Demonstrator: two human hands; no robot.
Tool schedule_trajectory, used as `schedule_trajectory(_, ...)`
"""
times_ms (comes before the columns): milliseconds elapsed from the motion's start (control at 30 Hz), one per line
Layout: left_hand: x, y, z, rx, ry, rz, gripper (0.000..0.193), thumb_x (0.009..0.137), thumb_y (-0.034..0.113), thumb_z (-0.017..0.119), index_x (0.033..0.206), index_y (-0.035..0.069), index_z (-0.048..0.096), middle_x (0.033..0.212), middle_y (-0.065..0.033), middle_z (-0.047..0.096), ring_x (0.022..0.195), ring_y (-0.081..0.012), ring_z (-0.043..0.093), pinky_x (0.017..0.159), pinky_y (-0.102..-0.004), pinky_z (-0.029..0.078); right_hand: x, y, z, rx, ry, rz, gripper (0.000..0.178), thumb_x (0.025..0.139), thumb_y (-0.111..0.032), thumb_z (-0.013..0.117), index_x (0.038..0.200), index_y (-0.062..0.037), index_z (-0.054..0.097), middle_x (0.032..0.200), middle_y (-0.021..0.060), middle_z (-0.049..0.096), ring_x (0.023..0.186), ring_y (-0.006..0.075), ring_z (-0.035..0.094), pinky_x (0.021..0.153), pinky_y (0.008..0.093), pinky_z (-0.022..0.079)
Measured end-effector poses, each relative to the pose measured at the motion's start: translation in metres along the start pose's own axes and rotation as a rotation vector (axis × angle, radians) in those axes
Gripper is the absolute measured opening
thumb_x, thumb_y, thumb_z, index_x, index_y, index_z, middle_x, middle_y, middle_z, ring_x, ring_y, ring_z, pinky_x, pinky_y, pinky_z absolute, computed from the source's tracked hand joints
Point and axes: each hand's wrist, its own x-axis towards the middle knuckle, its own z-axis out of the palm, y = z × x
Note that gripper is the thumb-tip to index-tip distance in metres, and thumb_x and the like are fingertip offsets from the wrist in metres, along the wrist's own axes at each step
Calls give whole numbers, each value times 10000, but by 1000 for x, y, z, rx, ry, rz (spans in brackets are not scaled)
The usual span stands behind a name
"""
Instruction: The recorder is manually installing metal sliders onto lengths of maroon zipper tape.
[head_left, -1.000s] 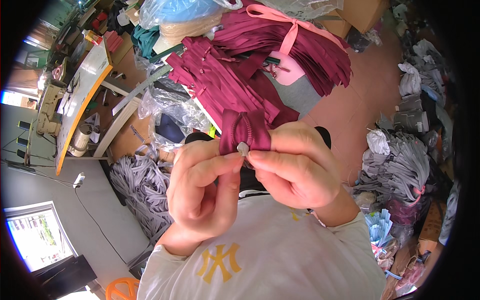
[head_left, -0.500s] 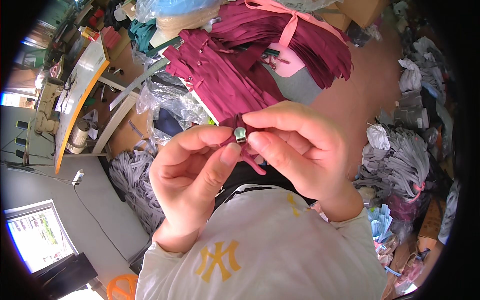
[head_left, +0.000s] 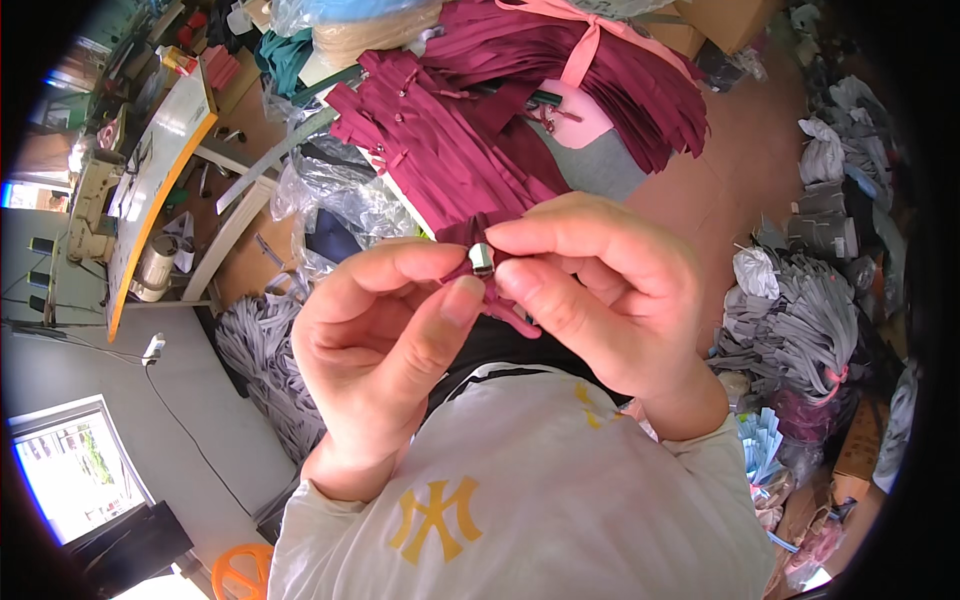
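Note:
In front of my chest I hold a maroon fabric strap [head_left: 508,314] that carries a small silver metal clasp [head_left: 482,259]. My left hand [head_left: 375,335] pinches the strap between thumb and forefinger on the clasp's left side. From the right, my right hand [head_left: 610,285] does the same, its thumb and fingertip close against the metal. Below the thumbs a short strap end hangs out. The fingertips hide part of the strap. Just beyond my hands lies a pile of maroon fabric strips [head_left: 450,165], with small metal parts on several of them.
A maroon bundle [head_left: 640,100] bound with a pink ribbon [head_left: 580,60] lies at the far side. Crumpled clear plastic [head_left: 345,190] sits left of the pile. A white table [head_left: 165,170] stands at left. Grey strip bundles [head_left: 815,320] heap up on the right floor.
The clasp has tilted between my fingers, showing a different side. The hanging strap end has swung slightly up and right. Both hands keep their pinch and have risen a little.

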Motion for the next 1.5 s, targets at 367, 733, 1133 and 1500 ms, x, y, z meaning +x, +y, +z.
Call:
schedule_trajectory(367, 6, -15, -18, 556, -143, 496, 272, 733, -73, 800, 966, -8, 675, 875, -74, 580, 762, -179, 534, 679, -321, 428, 3, 16, -5, -247, 56, -302, 255, 775, 40, 772, 1016, 7, 696, 893, 120, 680, 715, 188, 671, 587, 292, 540)
schedule_trajectory(733, 5, -13, -16, 523, -144, 499, 213, 749, -79, 766, 940, -12, 699, 870, -102, 643, 726, -197, 587, 646, -331, 454, 6, 14, -4, -356, 69, -436, 229, 728, 15, 800, 927, -31, 698, 833, 94, 670, 681, 220, 650, 561, 286, 523)
schedule_trajectory(1133, 2, -6, -19, 639, -206, 496, 127, 804, 16, 765, 880, 14, 664, 920, -126, 642, 826, -211, 600, 757, -342, 472, 6, 15, -4, -284, 34, -494, 264, 682, 31, 803, 923, -17, 706, 873, 107, 690, 688, 217, 655, 551, 282, 523)
schedule_trajectory(1500, 2, -13, -13, 686, -144, 578, 213, 733, -101, 732, 915, -11, 665, 873, -98, 631, 767, -207, 606, 698, -343, 480, -2, 14, 8, -379, 152, -437, 227, 714, 82, 757, 922, 12, 700, 856, 108, 667, 666, 198, 645, 563, 275, 517)
